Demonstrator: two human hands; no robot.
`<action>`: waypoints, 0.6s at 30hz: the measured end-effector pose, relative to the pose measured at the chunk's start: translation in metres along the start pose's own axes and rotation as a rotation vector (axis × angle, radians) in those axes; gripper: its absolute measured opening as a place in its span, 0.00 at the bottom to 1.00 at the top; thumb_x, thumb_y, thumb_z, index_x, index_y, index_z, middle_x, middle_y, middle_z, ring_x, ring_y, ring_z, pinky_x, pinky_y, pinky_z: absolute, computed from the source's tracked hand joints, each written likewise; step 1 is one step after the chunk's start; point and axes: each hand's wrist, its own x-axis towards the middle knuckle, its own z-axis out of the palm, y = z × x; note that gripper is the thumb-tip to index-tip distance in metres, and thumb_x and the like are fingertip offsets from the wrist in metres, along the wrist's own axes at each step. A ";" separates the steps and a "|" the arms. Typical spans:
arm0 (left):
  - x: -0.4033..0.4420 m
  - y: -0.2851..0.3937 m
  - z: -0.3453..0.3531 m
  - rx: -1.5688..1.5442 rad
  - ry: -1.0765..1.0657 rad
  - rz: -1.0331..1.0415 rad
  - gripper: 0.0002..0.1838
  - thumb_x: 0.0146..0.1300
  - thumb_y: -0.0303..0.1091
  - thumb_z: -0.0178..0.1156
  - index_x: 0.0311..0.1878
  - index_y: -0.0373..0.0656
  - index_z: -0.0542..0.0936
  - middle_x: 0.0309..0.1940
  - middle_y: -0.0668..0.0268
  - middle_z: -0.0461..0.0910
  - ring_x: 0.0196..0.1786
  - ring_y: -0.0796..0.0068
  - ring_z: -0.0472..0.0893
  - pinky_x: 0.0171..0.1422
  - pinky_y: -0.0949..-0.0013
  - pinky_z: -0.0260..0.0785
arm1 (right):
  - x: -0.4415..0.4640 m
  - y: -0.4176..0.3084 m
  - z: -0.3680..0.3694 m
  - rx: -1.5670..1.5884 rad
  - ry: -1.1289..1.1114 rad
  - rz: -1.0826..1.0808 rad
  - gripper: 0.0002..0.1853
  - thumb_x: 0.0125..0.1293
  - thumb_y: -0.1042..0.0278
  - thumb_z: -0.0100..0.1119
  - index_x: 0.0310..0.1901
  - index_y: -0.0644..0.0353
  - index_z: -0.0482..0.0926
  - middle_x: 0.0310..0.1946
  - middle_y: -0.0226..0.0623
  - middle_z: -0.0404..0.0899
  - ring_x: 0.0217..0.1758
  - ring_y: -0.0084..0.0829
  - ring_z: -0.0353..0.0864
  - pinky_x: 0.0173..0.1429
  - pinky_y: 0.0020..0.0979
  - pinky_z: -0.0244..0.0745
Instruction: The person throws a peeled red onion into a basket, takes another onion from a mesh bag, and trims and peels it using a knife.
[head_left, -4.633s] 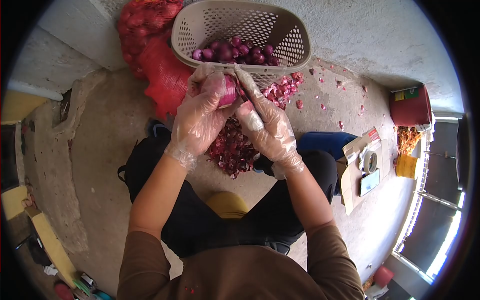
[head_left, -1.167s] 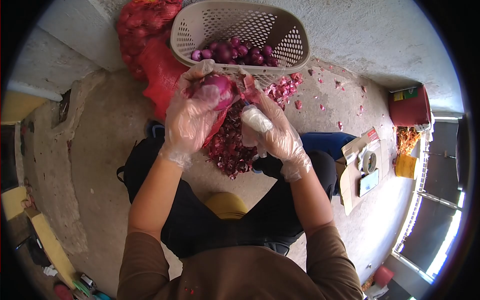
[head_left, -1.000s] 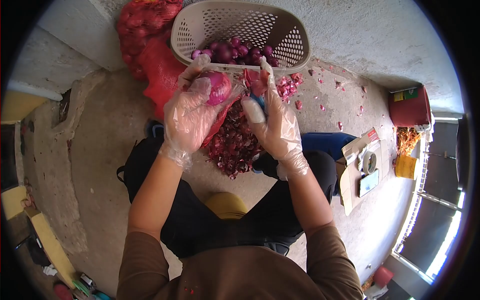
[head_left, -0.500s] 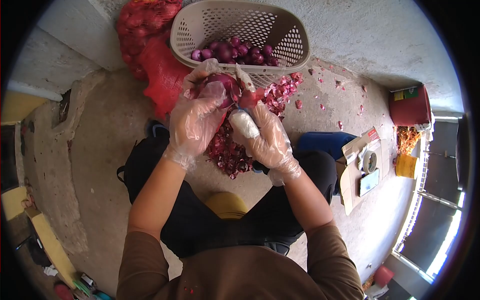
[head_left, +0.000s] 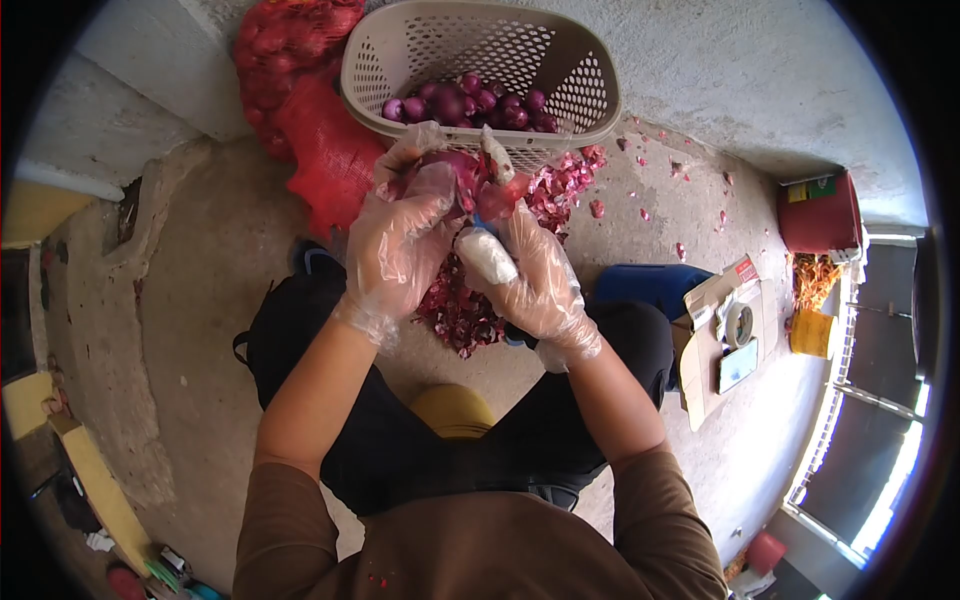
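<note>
Both of my hands wear clear plastic gloves and meet in front of the basket. My left hand (head_left: 400, 235) is closed around a red onion (head_left: 463, 175), partly hidden by the fingers. Close against the onion's right side, my right hand (head_left: 535, 270) is closed on a small blue-handled tool (head_left: 484, 222), whose working end I cannot make out. White wrapping covers the right thumb and another fingertip. A piece of red onion skin (head_left: 512, 188) hangs at the right fingers. Beneath the hands lies a heap of onion peelings (head_left: 460, 320).
Beyond my hands stands a beige perforated basket (head_left: 350, 85) with several peeled onions (head_left: 485, 102). A red mesh sack (head_left: 325, 150) leans at its left. To the right are a blue container (head_left: 650, 287), cardboard (head_left: 700, 385) with a tape roll (head_left: 739, 323) and phone (head_left: 738, 367), and a red bucket (head_left: 820, 212).
My left hand has shifted slightly right and turned the onion, so less of it shows. The right hand has barely moved, its upper fingertip tilting a little.
</note>
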 end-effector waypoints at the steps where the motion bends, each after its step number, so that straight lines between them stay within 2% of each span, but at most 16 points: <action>1: 0.000 0.000 -0.001 -0.002 0.004 -0.026 0.27 0.65 0.26 0.54 0.68 0.43 0.68 0.66 0.58 0.72 0.68 0.61 0.73 0.76 0.52 0.62 | 0.001 0.001 0.002 0.000 0.023 -0.021 0.31 0.74 0.62 0.54 0.73 0.61 0.56 0.40 0.44 0.79 0.35 0.39 0.79 0.43 0.32 0.74; 2: 0.000 0.001 -0.002 -0.005 0.008 -0.050 0.26 0.66 0.27 0.54 0.68 0.43 0.68 0.66 0.58 0.71 0.69 0.60 0.72 0.76 0.51 0.62 | 0.003 0.001 0.006 0.059 0.090 -0.049 0.25 0.75 0.62 0.53 0.68 0.60 0.63 0.34 0.34 0.77 0.30 0.28 0.74 0.37 0.28 0.71; 5: -0.001 0.000 0.001 -0.070 -0.032 -0.038 0.25 0.68 0.29 0.53 0.69 0.43 0.67 0.66 0.58 0.71 0.70 0.60 0.71 0.77 0.50 0.60 | 0.004 -0.001 0.002 0.124 0.143 0.040 0.27 0.75 0.59 0.53 0.71 0.57 0.64 0.34 0.31 0.74 0.31 0.26 0.72 0.35 0.27 0.69; 7: -0.001 0.000 0.004 -0.105 -0.056 -0.028 0.26 0.69 0.31 0.52 0.70 0.42 0.66 0.66 0.57 0.72 0.70 0.59 0.71 0.77 0.50 0.60 | 0.002 -0.002 -0.006 0.070 0.114 0.087 0.33 0.73 0.59 0.55 0.75 0.58 0.57 0.48 0.48 0.77 0.43 0.47 0.79 0.48 0.35 0.73; 9: 0.000 0.001 0.003 -0.109 -0.054 -0.041 0.26 0.69 0.32 0.52 0.71 0.42 0.66 0.66 0.57 0.72 0.70 0.59 0.71 0.78 0.50 0.59 | 0.001 -0.007 -0.009 0.005 0.081 0.075 0.37 0.72 0.60 0.56 0.78 0.58 0.51 0.55 0.57 0.78 0.48 0.57 0.82 0.54 0.39 0.76; 10: 0.000 0.002 0.002 -0.125 -0.039 -0.047 0.24 0.69 0.30 0.52 0.69 0.44 0.67 0.64 0.59 0.73 0.68 0.60 0.73 0.75 0.50 0.62 | 0.000 -0.012 -0.009 -0.032 0.070 0.039 0.39 0.72 0.60 0.56 0.78 0.58 0.49 0.54 0.57 0.78 0.48 0.58 0.82 0.54 0.39 0.76; 12: -0.001 0.003 0.000 -0.157 -0.013 -0.061 0.21 0.70 0.26 0.53 0.65 0.46 0.69 0.61 0.63 0.74 0.65 0.62 0.75 0.71 0.52 0.68 | 0.000 -0.008 -0.002 -0.036 0.112 -0.056 0.26 0.72 0.62 0.56 0.67 0.61 0.64 0.36 0.41 0.77 0.35 0.37 0.78 0.41 0.35 0.74; 13: -0.001 0.004 0.001 -0.148 -0.011 -0.060 0.21 0.70 0.26 0.53 0.65 0.47 0.69 0.61 0.63 0.74 0.65 0.62 0.75 0.71 0.51 0.68 | 0.000 -0.006 0.002 -0.039 0.133 -0.104 0.20 0.72 0.63 0.56 0.61 0.63 0.71 0.27 0.33 0.77 0.28 0.27 0.77 0.35 0.32 0.73; 14: -0.001 0.005 0.003 -0.139 -0.009 -0.060 0.22 0.70 0.27 0.53 0.66 0.47 0.68 0.62 0.62 0.74 0.65 0.62 0.75 0.71 0.51 0.68 | 0.000 -0.004 0.002 -0.096 0.097 -0.099 0.21 0.72 0.64 0.56 0.62 0.63 0.71 0.28 0.33 0.78 0.28 0.27 0.77 0.36 0.32 0.74; 17: -0.001 0.005 0.002 -0.150 -0.007 -0.077 0.22 0.69 0.28 0.54 0.66 0.47 0.68 0.62 0.61 0.74 0.65 0.62 0.75 0.71 0.50 0.67 | 0.001 0.001 0.004 -0.128 0.086 -0.099 0.29 0.72 0.61 0.56 0.70 0.61 0.61 0.32 0.41 0.80 0.32 0.35 0.80 0.40 0.34 0.75; 18: -0.001 0.004 0.002 -0.159 -0.007 -0.085 0.22 0.69 0.29 0.54 0.66 0.47 0.68 0.62 0.61 0.74 0.65 0.62 0.75 0.72 0.50 0.67 | 0.003 0.000 0.000 -0.157 0.063 -0.071 0.36 0.72 0.59 0.57 0.75 0.60 0.52 0.33 0.49 0.81 0.34 0.45 0.82 0.42 0.39 0.77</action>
